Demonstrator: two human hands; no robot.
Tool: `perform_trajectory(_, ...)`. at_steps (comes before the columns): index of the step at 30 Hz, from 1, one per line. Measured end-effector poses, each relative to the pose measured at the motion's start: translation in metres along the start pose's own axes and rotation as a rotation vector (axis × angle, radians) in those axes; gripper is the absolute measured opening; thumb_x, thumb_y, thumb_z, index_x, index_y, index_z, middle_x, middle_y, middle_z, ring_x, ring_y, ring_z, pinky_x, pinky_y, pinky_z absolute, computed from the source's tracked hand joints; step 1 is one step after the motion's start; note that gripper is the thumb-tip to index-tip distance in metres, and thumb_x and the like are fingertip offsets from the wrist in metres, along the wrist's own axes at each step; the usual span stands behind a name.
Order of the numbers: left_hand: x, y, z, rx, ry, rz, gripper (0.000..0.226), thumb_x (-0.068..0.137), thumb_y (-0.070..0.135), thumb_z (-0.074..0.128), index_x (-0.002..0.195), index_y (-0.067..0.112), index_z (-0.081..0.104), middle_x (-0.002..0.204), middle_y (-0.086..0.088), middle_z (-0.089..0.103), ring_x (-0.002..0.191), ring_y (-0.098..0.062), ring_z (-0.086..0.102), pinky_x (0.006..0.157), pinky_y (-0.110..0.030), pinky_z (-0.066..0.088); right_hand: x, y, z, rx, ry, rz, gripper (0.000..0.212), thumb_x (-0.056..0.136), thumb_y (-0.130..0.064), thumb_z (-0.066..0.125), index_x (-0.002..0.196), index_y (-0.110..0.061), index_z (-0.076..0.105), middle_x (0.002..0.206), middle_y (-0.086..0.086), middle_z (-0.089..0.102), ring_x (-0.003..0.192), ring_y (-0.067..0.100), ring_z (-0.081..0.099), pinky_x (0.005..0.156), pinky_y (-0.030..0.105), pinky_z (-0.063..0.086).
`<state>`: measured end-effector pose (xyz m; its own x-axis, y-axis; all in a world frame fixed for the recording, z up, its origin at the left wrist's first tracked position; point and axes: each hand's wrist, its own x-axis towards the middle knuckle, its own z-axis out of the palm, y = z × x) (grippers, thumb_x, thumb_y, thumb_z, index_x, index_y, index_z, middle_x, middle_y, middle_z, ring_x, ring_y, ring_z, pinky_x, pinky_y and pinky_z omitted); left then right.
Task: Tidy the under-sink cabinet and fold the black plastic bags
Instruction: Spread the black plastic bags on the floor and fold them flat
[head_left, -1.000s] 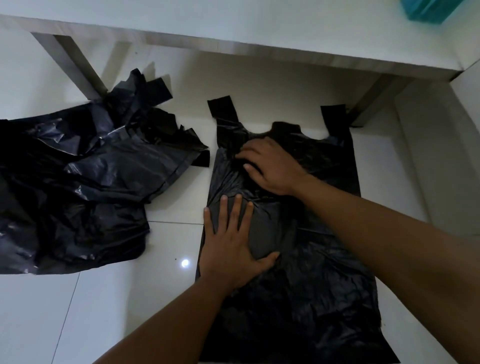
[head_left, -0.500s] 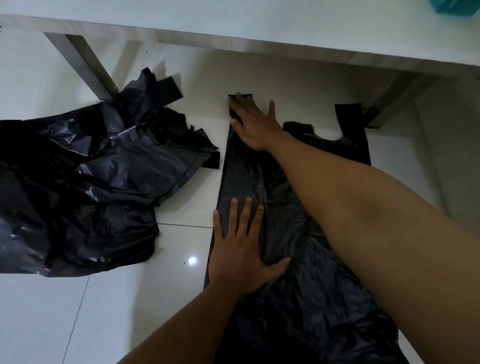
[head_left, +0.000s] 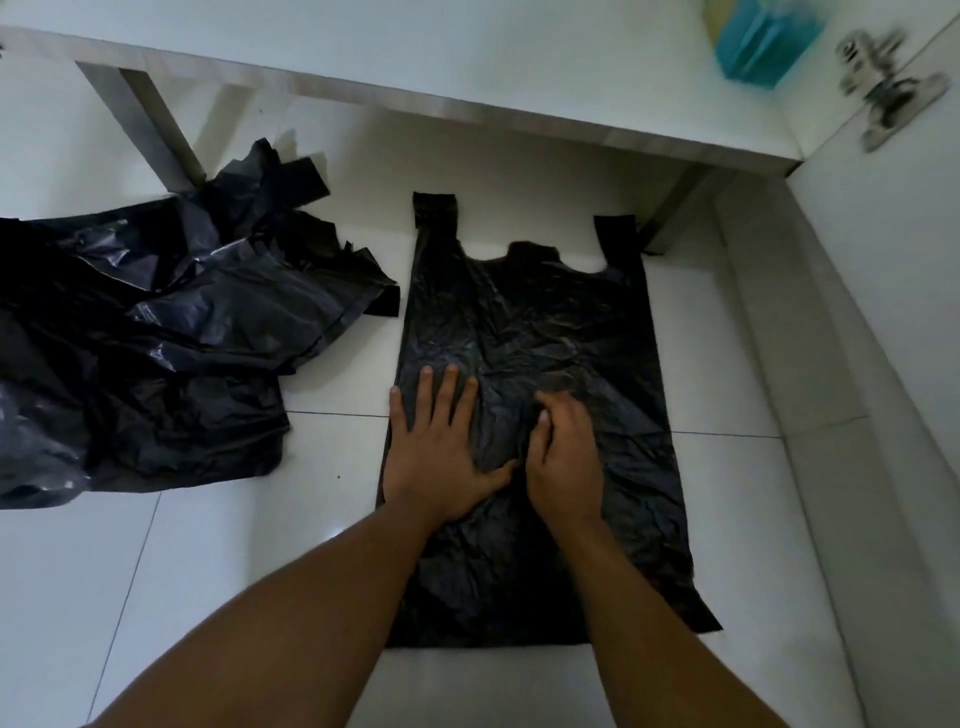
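Note:
A black plastic bag (head_left: 561, 332) lies spread flat on the white tiled floor, its two handles pointing toward the cabinet. My left hand (head_left: 441, 447) presses flat on the bag's left middle with fingers spread. Beside it, my right hand (head_left: 563, 457) rests on the bag with fingers curled, touching the plastic; it does not visibly hold any of it. A crumpled heap of more black bags (head_left: 156, 343) lies on the floor to the left.
The open under-sink cabinet's white base edge (head_left: 467, 111) runs across the top, with two slanted supports. A teal object (head_left: 763, 36) stands on the cabinet floor at the top right, next to a metal door hinge (head_left: 883, 88). A white door panel (head_left: 831, 415) borders the right.
My right hand has drawn back from the bag's left handle to the bag's middle, beside my left hand. The left hand stays pressed in place. The view has tilted up.

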<state>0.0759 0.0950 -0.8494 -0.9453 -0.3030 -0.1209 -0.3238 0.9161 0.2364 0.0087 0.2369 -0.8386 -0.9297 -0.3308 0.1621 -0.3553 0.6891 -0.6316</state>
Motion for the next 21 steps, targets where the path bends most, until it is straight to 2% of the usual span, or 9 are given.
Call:
perform_trajectory(2,-0.001,0.000,0.000,-0.002,-0.014,-0.001,0.114,0.075,0.095,0.015,0.161,0.022,0.002,0.168,-0.004,-0.009,0.153,-0.028,-0.017,0.120,-0.061,-0.008,-0.037,0.003,0.005,-0.133,-0.080,0.004,0.040,0.103,-0.025,0.030,0.129,-0.012,0.057,0.137,0.008,0.054,0.138,0.025,0.039,0.118,0.052,0.025)
perform_trajectory(5,-0.002,-0.001,0.000,-0.006,-0.009,-0.004,0.116,0.073,0.098,0.014,0.161,0.024,0.000,0.168,-0.003,-0.011,0.153,-0.026,-0.017,0.120,-0.060,-0.010,-0.071,0.014,-0.001,-0.288,-0.159,0.046,0.051,0.102,-0.032,0.018,0.140,-0.018,0.048,0.153,0.004,0.039,0.149,0.021,0.020,0.121,0.052,0.003)
perform_trajectory(8,-0.002,-0.001,-0.001,0.009,-0.014,-0.003,0.118,0.071,0.099,0.013,0.161,0.024,-0.001,0.168,-0.002,-0.011,0.153,-0.026,-0.018,0.120,-0.059,-0.010,-0.076,0.036,-0.026,-0.382,-0.198,0.117,0.059,0.101,-0.044,0.009,0.151,-0.023,0.033,0.162,-0.002,0.022,0.151,0.014,0.008,0.120,0.054,-0.004)
perform_trajectory(11,-0.002,-0.003,0.000,0.011,-0.019,0.000,0.119,0.071,0.100,0.012,0.161,0.024,-0.001,0.168,-0.002,-0.012,0.153,-0.026,-0.018,0.120,-0.059,-0.008,-0.081,0.068,-0.058,-0.449,-0.228,0.220,0.063,0.100,-0.055,0.008,0.156,-0.027,0.018,0.165,-0.007,0.007,0.151,0.011,-0.003,0.119,0.055,-0.010)
perform_trajectory(16,-0.001,-0.003,0.000,0.012,-0.038,-0.005,0.118,0.070,0.100,0.011,0.160,0.025,-0.005,0.167,-0.001,-0.015,0.153,-0.025,-0.019,0.120,-0.059,-0.010,-0.099,0.100,-0.093,-0.466,-0.197,0.450,0.076,0.093,-0.070,0.000,0.156,-0.030,-0.009,0.163,-0.008,-0.016,0.149,0.017,-0.018,0.112,0.061,-0.020)
perform_trajectory(19,0.000,-0.002,0.000,0.011,-0.063,-0.004,0.118,0.070,0.100,0.010,0.160,0.026,-0.009,0.167,-0.001,-0.017,0.152,-0.026,-0.022,0.120,-0.059,-0.012,-0.094,0.096,-0.099,-0.339,0.007,0.673,0.071,0.098,-0.063,0.009,0.157,-0.026,-0.003,0.166,0.000,-0.005,0.151,0.022,-0.010,0.112,0.069,-0.010)
perform_trajectory(21,0.003,-0.004,-0.001,-0.012,-0.078,-0.002,0.116,0.070,0.097,0.011,0.160,0.026,-0.009,0.167,-0.001,-0.018,0.152,-0.026,-0.023,0.119,-0.059,-0.013,-0.083,0.085,-0.098,-0.331,0.108,0.581,0.061,0.103,-0.049,0.023,0.156,-0.021,0.014,0.165,0.003,0.010,0.152,0.021,0.000,0.114,0.066,-0.011)
